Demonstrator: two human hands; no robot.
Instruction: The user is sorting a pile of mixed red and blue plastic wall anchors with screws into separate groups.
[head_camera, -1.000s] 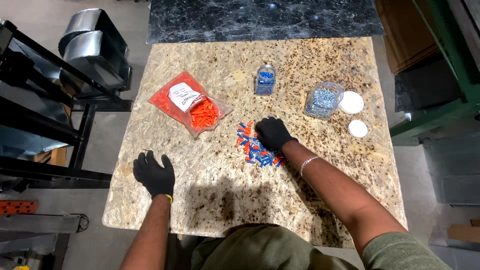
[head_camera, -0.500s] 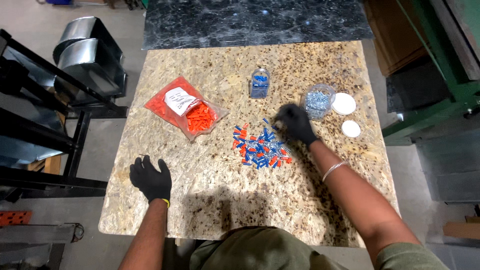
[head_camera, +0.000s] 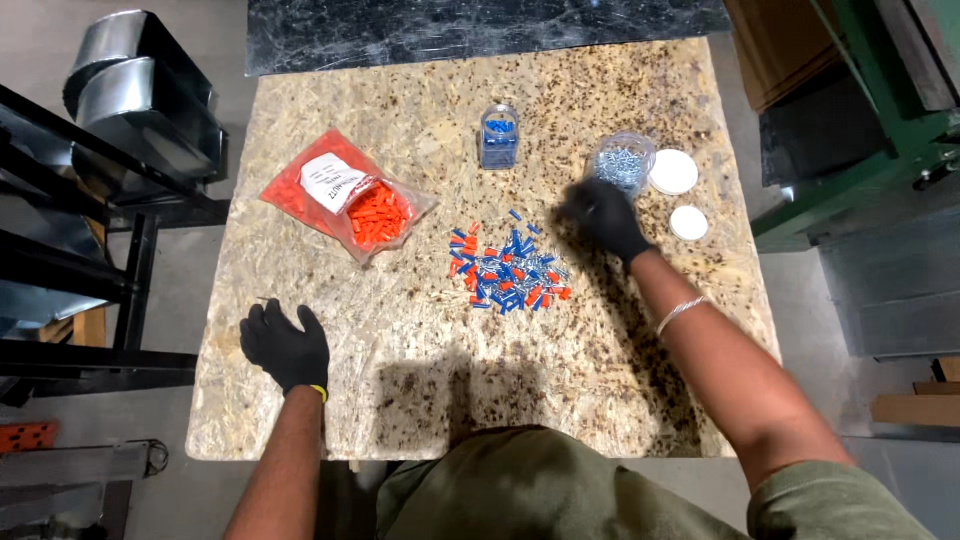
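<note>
While the left hand (head_camera: 286, 346) lies flat, fingers spread, the right hand (head_camera: 605, 215), its fingers too blurred to tell, is held by the jar of screws (head_camera: 620, 163); a careful grip seems needed.

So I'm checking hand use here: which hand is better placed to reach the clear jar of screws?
Right hand: it hovers just below the screw jar. The left hand rests flat near the board's opposite edge.

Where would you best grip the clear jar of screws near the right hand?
Grip the clear jar around its round side wall, coming from the near side where the right hand is. It stands upright and lidless, so keep it level; white lids crowd its far right.
</note>
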